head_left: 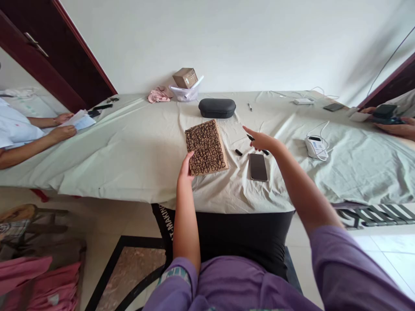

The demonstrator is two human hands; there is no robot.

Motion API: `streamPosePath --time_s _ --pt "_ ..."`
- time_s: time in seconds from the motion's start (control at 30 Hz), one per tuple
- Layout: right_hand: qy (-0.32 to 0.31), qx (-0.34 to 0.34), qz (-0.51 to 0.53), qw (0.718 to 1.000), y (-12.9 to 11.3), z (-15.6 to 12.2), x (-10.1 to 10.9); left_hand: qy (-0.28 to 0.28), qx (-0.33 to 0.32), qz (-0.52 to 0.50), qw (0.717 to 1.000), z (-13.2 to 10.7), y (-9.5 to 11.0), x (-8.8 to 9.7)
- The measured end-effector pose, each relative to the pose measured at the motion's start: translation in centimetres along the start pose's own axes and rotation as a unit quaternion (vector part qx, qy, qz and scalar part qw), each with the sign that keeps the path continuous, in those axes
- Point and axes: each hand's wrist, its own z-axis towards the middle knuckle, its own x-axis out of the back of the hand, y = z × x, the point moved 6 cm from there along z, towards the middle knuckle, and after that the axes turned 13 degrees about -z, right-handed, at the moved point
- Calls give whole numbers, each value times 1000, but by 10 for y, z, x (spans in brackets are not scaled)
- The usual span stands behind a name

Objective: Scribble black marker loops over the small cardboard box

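Note:
A brown cardboard piece (206, 147) covered in black scribbles lies tilted on the cloth-covered table (129, 142). My left hand (186, 167) grips its lower left corner. Hovering to the right of the cardboard, my right hand (261, 141) has its fingers curled around a black marker (250, 137), with one finger pointing toward the cardboard. A small black marker cap (238, 152) rests on the cloth between the cardboard and a dark phone (258, 166), which lies face up just below my right hand.
A black hard case (217, 108) sits behind the cardboard. Farther back are a small box (185, 77), a plastic container (186, 93) and pink cloth (159, 95). A white device with cables (315, 147) lies right. Other people's hands (63, 127) are at the left and right (394, 125) edges.

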Motion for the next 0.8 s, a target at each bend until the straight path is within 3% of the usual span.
streamPosePath --time_s 0.07,0.17,0.27,0.37,0.43,0.57,0.8 --pt "75 27 205 975 -5 -15 11 7 -2 -14 1000 -2 3 -3" --pt "182 82 444 873 -12 -46 14 -32 -14 -39 999 -5 12 -21" --pt "229 118 565 783 -18 -75 0 -66 -21 -59 996 -8 20 -41" --pt "230 140 622 736 -24 -93 -16 -70 34 -50 996 -11 10 -50" --pt "235 155 633 721 -30 -100 -21 -70 53 -45 995 -14 1 -48" --pt "272 178 622 712 -42 -109 -22 -66 -5 -68 995 -17 -14 -26" --pt "380 119 544 739 -66 -128 -33 -73 34 -39 996 -16 -54 18"
